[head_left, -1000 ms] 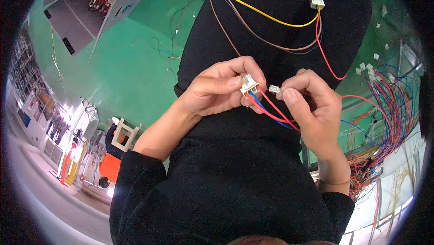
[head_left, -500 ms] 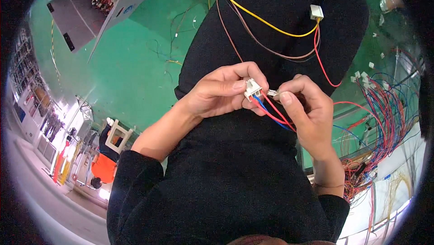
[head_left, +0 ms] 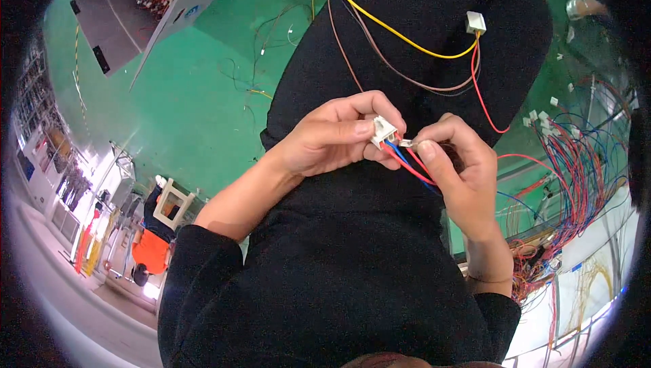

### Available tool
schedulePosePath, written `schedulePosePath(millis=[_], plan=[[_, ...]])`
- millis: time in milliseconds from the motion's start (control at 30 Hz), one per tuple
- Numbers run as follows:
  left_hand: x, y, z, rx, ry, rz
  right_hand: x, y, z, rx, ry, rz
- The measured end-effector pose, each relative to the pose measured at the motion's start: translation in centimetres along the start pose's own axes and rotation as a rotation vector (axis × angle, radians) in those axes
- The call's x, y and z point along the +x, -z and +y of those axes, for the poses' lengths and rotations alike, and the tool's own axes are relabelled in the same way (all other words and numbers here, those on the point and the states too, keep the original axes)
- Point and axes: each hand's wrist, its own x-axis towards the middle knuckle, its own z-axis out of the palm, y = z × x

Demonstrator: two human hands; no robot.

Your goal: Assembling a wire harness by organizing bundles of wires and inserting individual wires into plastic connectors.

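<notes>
Between thumb and fingers, my left hand (head_left: 329,134) grips a white plastic connector housing (head_left: 384,130). Red and blue wires (head_left: 413,167) run out of its lower right side toward my right hand (head_left: 468,178). That hand is closed in a pinch on a small silver crimp terminal (head_left: 406,143), whose tip is close against the wire side of the housing; I cannot tell if it has entered a slot. The terminal's own wire is hidden by my fingers. On my dark-clothed lap lies a second white connector (head_left: 476,23) with yellow, brown and red wires.
A grey bin (head_left: 112,25) full of bundled wires stands at the far left. Loose red and blue wires (head_left: 576,171) with white connectors hang at the right. Wire scraps (head_left: 254,90) lie on the green floor. A person in orange (head_left: 150,251) is in the left background.
The housing has shifted slightly right and tilted, and the terminal in my right hand is nearer to it. The second connector stays on my lap.
</notes>
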Motion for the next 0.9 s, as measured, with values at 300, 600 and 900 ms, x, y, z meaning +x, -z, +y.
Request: schedulePosePath(millis=[300,600,900], plan=[[0.0,0.3,-0.2,0.301,-0.142,0.057,-0.5,0.1,-2.2,-0.487,0.407,0.198],[-0.2,-0.5,-0.4,0.411,-0.165,0.207,-0.4,-0.2,-1.4,-0.514,0.356,0.179],[-0.2,-0.7,-0.1,0.450,-0.119,0.219,-0.5,-0.2,-1.1,-0.568,0.349,0.149]])
